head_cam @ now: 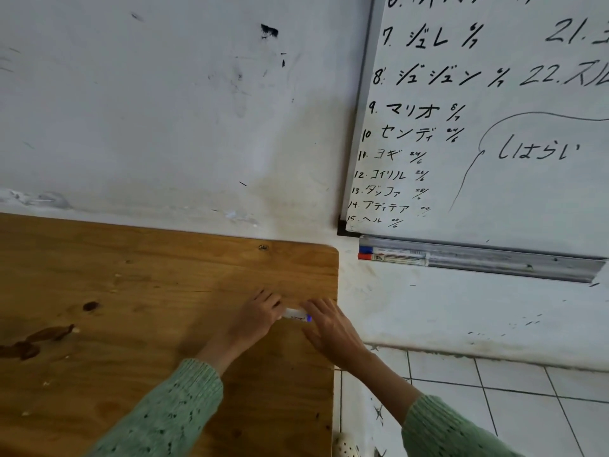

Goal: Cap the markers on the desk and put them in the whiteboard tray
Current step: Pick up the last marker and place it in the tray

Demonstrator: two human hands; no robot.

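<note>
Marker (297,315) spans gap between hands; left hand (255,319) grasps one end; right hand (331,328) pinches other.

The scene is viewed by a single head-worn wide-angle camera, aimed forward and steeply downward. The wooden desk (131,291) is seen from above at close range in the lower left. The wall (164,110) is faced directly, with the whiteboard (510,176) and its tray (494,263) caught obliquely at right.
</note>
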